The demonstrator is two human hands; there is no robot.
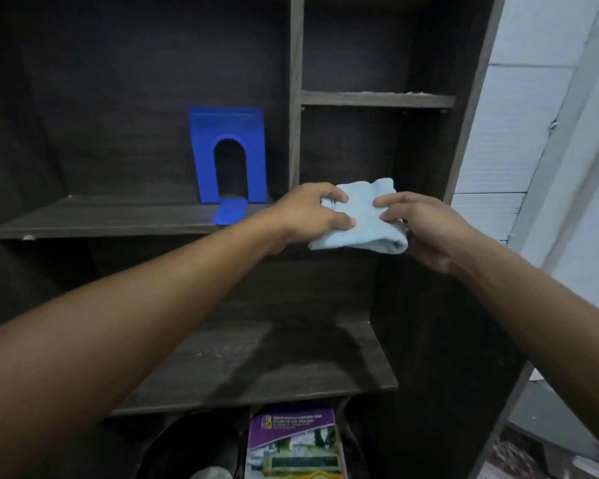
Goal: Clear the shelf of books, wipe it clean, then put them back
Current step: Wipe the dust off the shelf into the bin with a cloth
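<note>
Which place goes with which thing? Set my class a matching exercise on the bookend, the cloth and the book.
Things:
1. bookend
2. cloth
3. book

Places:
A. gripped between the left hand and right hand
B. lying at the picture's bottom edge
C. standing on the left shelf

Pairs: 1-C, 2-A, 3-B
</note>
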